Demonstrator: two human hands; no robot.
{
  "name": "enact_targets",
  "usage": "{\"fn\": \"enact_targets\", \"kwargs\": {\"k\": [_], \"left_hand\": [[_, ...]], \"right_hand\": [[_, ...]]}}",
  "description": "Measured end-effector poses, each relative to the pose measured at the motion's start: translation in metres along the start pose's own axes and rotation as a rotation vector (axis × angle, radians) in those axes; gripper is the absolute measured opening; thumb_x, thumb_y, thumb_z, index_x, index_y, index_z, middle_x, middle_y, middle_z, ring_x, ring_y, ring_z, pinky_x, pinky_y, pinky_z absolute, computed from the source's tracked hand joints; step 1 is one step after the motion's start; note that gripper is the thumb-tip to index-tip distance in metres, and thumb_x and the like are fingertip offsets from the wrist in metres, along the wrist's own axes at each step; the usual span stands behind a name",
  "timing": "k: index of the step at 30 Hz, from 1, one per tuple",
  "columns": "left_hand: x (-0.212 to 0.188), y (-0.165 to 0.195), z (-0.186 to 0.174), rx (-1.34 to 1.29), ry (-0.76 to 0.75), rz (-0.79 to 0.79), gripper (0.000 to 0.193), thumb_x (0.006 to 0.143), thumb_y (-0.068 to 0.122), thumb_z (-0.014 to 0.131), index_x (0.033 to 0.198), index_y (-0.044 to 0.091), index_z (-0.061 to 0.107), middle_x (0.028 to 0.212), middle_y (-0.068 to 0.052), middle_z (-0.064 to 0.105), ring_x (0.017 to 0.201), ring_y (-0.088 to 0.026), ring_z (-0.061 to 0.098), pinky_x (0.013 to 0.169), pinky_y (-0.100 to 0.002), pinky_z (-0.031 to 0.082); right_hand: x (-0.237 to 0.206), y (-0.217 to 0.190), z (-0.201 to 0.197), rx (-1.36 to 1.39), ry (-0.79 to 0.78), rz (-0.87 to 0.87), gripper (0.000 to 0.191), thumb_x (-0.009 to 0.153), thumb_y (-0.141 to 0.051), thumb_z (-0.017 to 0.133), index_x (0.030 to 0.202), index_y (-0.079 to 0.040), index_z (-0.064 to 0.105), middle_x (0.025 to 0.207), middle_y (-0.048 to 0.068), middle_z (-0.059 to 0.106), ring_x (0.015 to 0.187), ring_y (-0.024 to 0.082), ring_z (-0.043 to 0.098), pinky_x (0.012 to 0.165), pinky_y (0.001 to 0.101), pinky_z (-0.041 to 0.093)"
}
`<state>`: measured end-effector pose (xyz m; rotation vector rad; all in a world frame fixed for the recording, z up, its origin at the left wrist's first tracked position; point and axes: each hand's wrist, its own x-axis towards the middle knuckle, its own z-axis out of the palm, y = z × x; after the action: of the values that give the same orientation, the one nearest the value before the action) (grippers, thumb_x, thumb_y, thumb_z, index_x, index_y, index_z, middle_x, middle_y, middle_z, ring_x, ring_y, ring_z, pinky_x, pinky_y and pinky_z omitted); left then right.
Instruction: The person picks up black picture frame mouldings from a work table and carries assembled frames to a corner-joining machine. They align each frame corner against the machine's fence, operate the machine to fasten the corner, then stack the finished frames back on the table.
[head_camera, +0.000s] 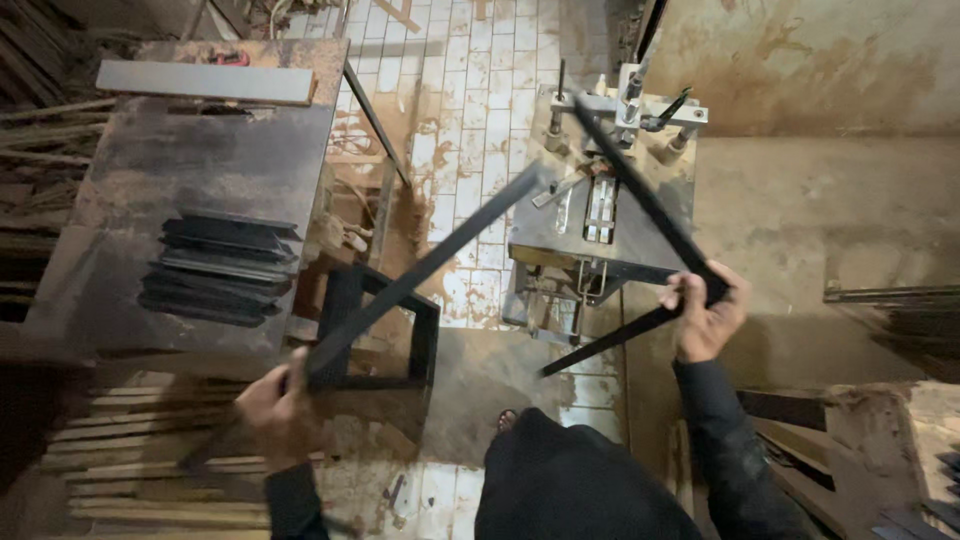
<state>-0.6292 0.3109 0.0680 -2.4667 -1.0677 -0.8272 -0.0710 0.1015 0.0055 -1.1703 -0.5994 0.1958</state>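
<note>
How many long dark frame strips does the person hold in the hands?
3. The left hand holds one strip, which rises toward the clamp machine. The right hand holds the corner joining the other two: one strip toward the machine, one strip running down-left.

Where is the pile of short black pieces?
In the head view, the pile of short black pieces lies on the rusty metal table at the left, above the left hand.
</note>
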Motion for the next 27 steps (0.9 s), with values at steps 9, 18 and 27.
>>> {"fn": "enact_targets", "kwargs": {"k": [9, 18, 27], "left_hand": [[0.087, 0.044, 0.158, -0.495, -0.478, -0.067, 0.054, 0.091, 0.019, 0.068, 0.144, 0.021, 0.06, 0.091, -0.013, 0.062, 0.085, -0.037, 0.063, 0.069, -0.049, 0.047], [0.089, 0.103, 0.257, -0.531, -0.566, -0.14, 0.047, 0.096, 0.03, 0.068, 0.143, 0.025, 0.062, 0.098, -0.017, 0.066, 0.089, -0.042, 0.065, 0.072, -0.052, 0.051], [0.096, 0.106, 0.271, -0.494, -0.654, -0.196, 0.046, 0.097, 0.03, 0.068, 0.142, 0.026, 0.061, 0.1, -0.018, 0.068, 0.091, -0.042, 0.067, 0.075, -0.053, 0.053]], "right_hand": [[-0.072, 0.084, -0.049, 0.277, 0.403, 0.501, 0.03, 0.111, -0.013, 0.061, 0.136, -0.014, 0.046, 0.109, 0.015, 0.072, 0.072, 0.017, 0.057, 0.069, 0.037, 0.054], [-0.038, 0.101, -0.054, 0.204, 0.49, 0.539, 0.028, 0.107, -0.011, 0.064, 0.132, -0.017, 0.05, 0.106, 0.012, 0.069, 0.082, 0.021, 0.065, 0.076, 0.0455, 0.061], [0.035, 0.123, -0.068, 0.155, 0.459, 0.544, 0.024, 0.106, -0.002, 0.064, 0.126, -0.009, 0.054, 0.102, 0.016, 0.069, 0.081, 0.024, 0.068, 0.076, 0.0499, 0.064]]}}
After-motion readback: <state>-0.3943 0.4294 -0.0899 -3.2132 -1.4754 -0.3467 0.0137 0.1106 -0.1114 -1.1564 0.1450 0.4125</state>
